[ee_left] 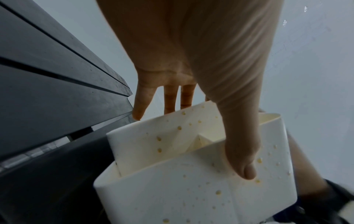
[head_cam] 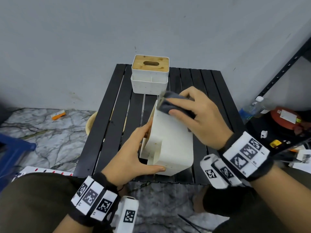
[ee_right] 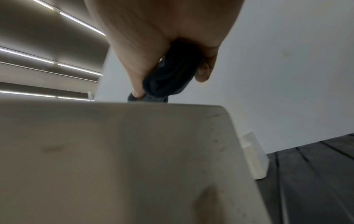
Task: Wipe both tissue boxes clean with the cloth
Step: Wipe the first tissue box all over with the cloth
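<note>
A white tissue box (head_cam: 171, 143) lies tipped on its side on the black slatted table (head_cam: 107, 132), speckled with yellowish spots (ee_left: 191, 189). My left hand (head_cam: 134, 153) grips its near left end, thumb (ee_left: 243, 163) across the front face and fingers behind the rim. My right hand (head_cam: 195, 115) holds a bunched dark grey cloth (head_cam: 170, 103) against the box's far upper edge; the right wrist view shows the cloth (ee_right: 170, 78) pinched between thumb and fingers above the box (ee_right: 114, 159). A second white tissue box (head_cam: 149, 74) with a wooden lid stands upright at the table's far edge.
A grey wall rises behind the table. On the marble floor lie an orange packet (head_cam: 58, 114) at left and a blue bin (head_cam: 11, 158). A black metal shelf (head_cam: 282, 71) stands at right, with a water bottle (head_cam: 252, 106) and clutter below.
</note>
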